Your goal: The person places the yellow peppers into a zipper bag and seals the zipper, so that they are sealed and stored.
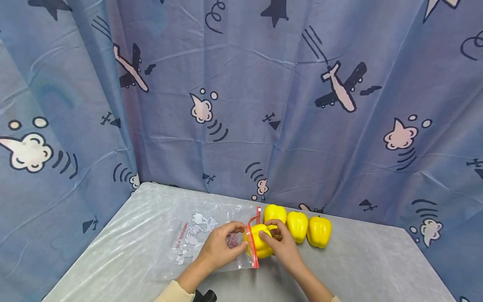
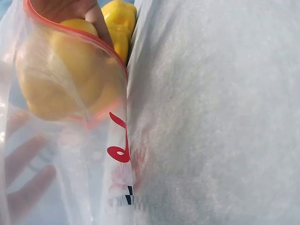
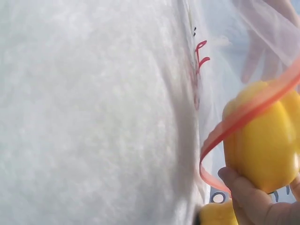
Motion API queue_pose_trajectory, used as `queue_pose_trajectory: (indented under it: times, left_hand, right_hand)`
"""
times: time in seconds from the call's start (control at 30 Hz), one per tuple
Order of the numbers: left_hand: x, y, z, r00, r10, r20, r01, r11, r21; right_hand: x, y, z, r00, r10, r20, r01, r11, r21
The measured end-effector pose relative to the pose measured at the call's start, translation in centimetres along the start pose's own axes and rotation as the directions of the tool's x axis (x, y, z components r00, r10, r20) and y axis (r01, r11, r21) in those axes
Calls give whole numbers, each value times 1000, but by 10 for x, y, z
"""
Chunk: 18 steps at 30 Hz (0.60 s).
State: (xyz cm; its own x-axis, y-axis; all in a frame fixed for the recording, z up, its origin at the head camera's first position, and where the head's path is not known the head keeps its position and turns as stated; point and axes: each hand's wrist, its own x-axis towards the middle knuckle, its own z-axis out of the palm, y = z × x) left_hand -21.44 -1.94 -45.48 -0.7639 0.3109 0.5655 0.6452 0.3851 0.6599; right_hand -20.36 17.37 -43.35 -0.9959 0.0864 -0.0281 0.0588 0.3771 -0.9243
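Observation:
A clear zip bag (image 1: 192,235) with a red zip edge and printed figures lies flat, its mouth facing right. My left hand (image 1: 220,247) holds the bag by its mouth, thumb and fingers spread around the opening; in the left wrist view its fingers (image 2: 30,164) show through the plastic. With my right hand (image 1: 283,245) I grip a yellow bell pepper (image 1: 264,243) between thumb and fingers. The pepper is partly inside the mouth, and the red zip edge (image 3: 248,115) crosses over it. In the right wrist view the thumb (image 3: 243,190) presses the pepper's lower side.
Three more yellow peppers stand in a row behind and right of my right hand: one at the left (image 1: 274,213), one in the middle (image 1: 297,226), one at the right (image 1: 319,231). They rest on a white-covered table (image 1: 377,260). A blue patterned curtain (image 1: 241,105) hangs behind.

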Motion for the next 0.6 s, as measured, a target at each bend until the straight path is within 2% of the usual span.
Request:
queue_pose_trajectory:
  times: [0.37,0.6]
  left_hand:
    - [-1,-1,1,1000,-17,23,17,1000,-18]
    - [-1,-2,2,999,-23,27,24,1000,-16]
  right_hand:
    - [1,6,9,999,22,49,-20,999,-45]
    - [0,9,12,996,-30,80,38,994,-99]
